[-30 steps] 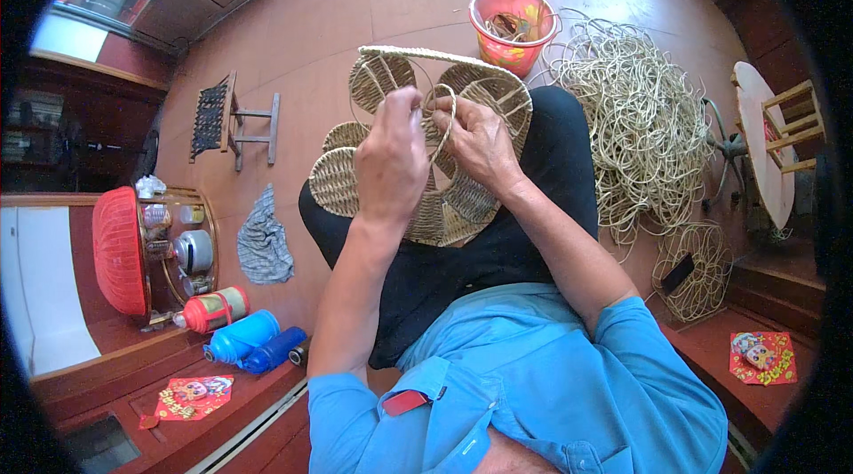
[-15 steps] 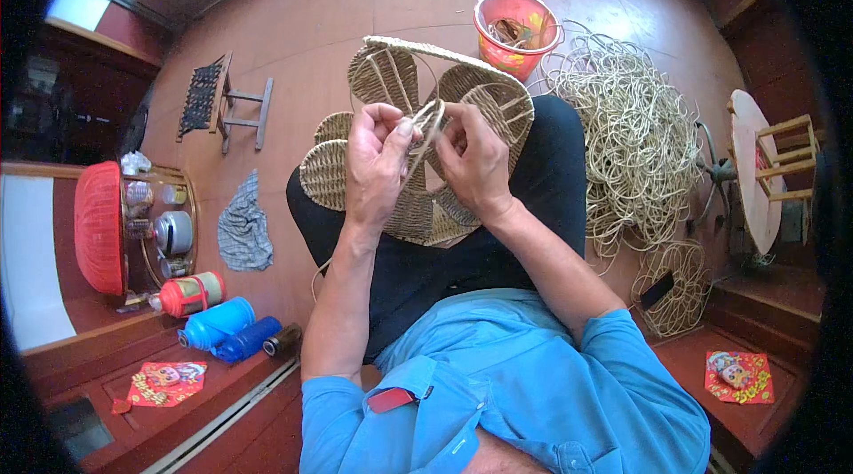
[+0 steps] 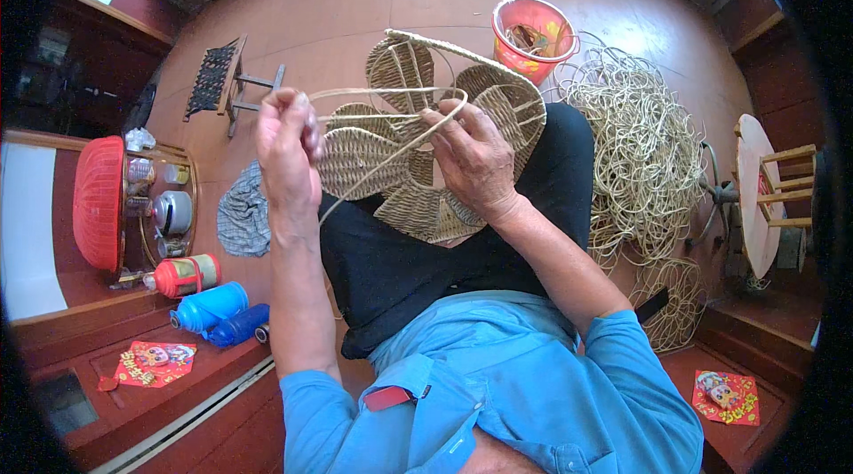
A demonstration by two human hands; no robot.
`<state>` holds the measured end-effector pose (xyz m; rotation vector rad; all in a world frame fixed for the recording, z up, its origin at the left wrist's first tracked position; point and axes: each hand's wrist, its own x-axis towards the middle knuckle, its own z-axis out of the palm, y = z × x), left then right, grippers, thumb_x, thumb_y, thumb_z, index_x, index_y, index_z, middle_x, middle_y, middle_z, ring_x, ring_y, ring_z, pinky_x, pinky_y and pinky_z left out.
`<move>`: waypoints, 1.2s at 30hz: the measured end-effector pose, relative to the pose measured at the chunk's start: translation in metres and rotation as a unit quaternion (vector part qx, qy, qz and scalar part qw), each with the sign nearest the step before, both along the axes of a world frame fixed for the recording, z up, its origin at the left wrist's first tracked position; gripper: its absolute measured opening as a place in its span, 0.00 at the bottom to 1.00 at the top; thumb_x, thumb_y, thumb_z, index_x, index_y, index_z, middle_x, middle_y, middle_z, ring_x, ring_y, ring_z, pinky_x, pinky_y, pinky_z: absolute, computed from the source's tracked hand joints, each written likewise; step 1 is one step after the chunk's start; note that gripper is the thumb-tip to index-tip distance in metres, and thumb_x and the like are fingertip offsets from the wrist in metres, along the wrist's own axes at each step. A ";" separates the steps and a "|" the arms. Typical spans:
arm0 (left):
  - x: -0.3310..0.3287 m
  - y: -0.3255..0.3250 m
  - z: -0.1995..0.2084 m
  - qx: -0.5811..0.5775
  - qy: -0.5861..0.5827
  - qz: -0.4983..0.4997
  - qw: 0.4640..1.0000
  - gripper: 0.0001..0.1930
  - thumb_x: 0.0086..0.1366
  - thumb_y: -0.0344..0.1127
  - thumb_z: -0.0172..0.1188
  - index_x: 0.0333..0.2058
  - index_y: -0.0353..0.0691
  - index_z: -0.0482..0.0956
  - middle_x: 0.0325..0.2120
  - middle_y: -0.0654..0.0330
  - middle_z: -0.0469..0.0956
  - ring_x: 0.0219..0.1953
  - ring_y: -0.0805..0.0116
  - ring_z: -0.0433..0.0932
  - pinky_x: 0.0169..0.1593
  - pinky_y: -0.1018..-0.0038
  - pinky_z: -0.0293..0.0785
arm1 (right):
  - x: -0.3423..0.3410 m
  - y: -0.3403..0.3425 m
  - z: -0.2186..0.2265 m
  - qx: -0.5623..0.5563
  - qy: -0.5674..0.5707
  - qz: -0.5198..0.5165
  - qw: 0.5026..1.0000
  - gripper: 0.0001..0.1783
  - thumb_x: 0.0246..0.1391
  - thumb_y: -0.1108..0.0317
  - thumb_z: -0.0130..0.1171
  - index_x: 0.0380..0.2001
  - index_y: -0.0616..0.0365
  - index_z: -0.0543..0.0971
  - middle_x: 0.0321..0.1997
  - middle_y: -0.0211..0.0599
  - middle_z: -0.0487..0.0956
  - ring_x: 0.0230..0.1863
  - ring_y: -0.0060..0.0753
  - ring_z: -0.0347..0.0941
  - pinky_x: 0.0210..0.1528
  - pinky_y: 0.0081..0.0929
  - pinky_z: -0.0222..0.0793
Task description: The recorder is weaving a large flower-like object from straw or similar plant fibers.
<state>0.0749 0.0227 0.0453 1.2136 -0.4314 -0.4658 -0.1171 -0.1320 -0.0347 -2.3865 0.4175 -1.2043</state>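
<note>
The flower-shaped woven piece (image 3: 360, 163) lies on the lap of the person's black trousers (image 3: 382, 274), its rounded petals of tan plaited fibre spreading from an open middle and a braided edge running along its far right side. On a couple of the petals, bare parallel strands show. Over the centre of the woven piece, the right hand (image 3: 475, 159) pinches a thin tan cord (image 3: 391, 90) between thumb and bent fingers, its back turned upward. The left hand (image 3: 289, 136), raised just beyond the left edge of the woven piece, has its fingers curled closed on the cord, though blur hides the exact hold of the fingertips. Between the two hands the cord stretches across the woven piece in several strands and bends round in a loop above the right hand; one strand slants down over the left petals. Past the far right edge of the woven piece stands a red bucket (image 3: 515, 61) with scraps inside, and to the right of the woven piece a big loose heap of pale cord (image 3: 640, 154) covers the floor. Left of the woven piece are a crumpled grey cloth (image 3: 242, 221) and, farther off, a low stool (image 3: 211, 80) with a dark woven seat.
</note>
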 end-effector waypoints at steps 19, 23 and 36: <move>-0.013 -0.108 0.064 0.084 -0.264 -0.015 0.961 0.12 0.77 0.35 0.58 0.50 0.32 0.73 0.32 0.53 0.83 0.33 0.64 0.87 0.34 0.67 0.84 | 0.001 0.016 0.010 0.002 0.167 0.009 0.986 0.36 0.59 0.66 0.66 0.70 0.60 0.71 0.62 0.52 0.71 0.57 0.54 0.77 0.56 0.44 0.78; -0.022 -0.071 0.012 0.264 -0.372 0.005 0.890 0.09 0.76 0.33 0.58 0.47 0.34 0.71 0.34 0.43 0.84 0.39 0.45 0.88 0.41 0.53 0.83 | 0.003 0.018 0.016 0.032 0.164 0.023 0.986 0.32 0.58 0.68 0.65 0.66 0.59 0.73 0.60 0.50 0.72 0.56 0.53 0.78 0.55 0.45 0.78; -0.043 -0.048 -0.013 0.292 -0.418 0.044 0.859 0.13 0.70 0.25 0.62 0.49 0.38 0.69 0.29 0.52 0.80 0.35 0.47 0.85 0.40 0.54 0.81 | 0.006 0.020 0.017 0.053 0.144 0.011 0.988 0.28 0.58 0.70 0.62 0.64 0.57 0.75 0.57 0.50 0.73 0.54 0.56 0.79 0.54 0.48 0.79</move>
